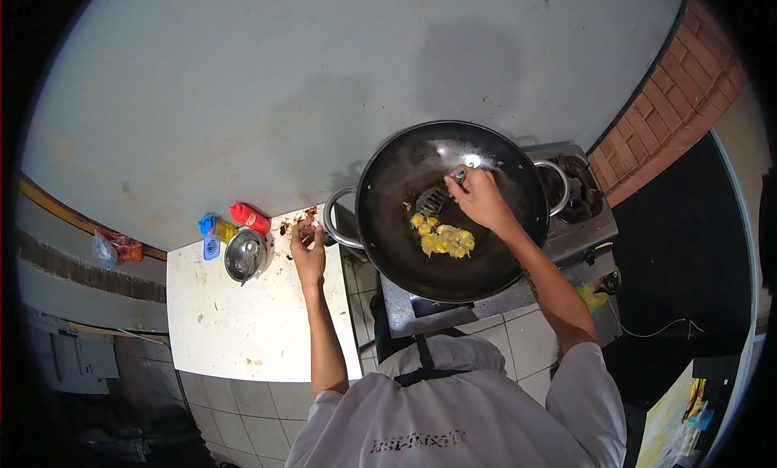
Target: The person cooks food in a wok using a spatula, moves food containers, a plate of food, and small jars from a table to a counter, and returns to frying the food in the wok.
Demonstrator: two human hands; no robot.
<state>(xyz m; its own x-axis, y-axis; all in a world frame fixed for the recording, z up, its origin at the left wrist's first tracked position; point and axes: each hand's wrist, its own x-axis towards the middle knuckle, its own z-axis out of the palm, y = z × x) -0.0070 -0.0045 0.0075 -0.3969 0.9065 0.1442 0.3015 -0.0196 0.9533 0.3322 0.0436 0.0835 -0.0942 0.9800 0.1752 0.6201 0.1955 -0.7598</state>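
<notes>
My right hand (477, 197) is closed around the handle of a slotted spatula (432, 201) inside a large black wok (494, 270). Yellow, egg-like food (447, 241) lies in clumps at the wok's bottom, just below the spatula's blade. My left hand (307, 253) is over the right edge of the white table, close to the wok's left metal handle (340, 217) but apart from it. Its fingers are loosely bent and spread, and no object shows in them.
On the white table (243, 330) stand a metal bowl (245, 256) with a spoon, a red squeeze bottle (251, 218) and a blue-capped bottle (217, 227). The wok sits on a metal stove (396, 306), with another burner (576, 185) at right. A grey wall (283, 87) rises behind.
</notes>
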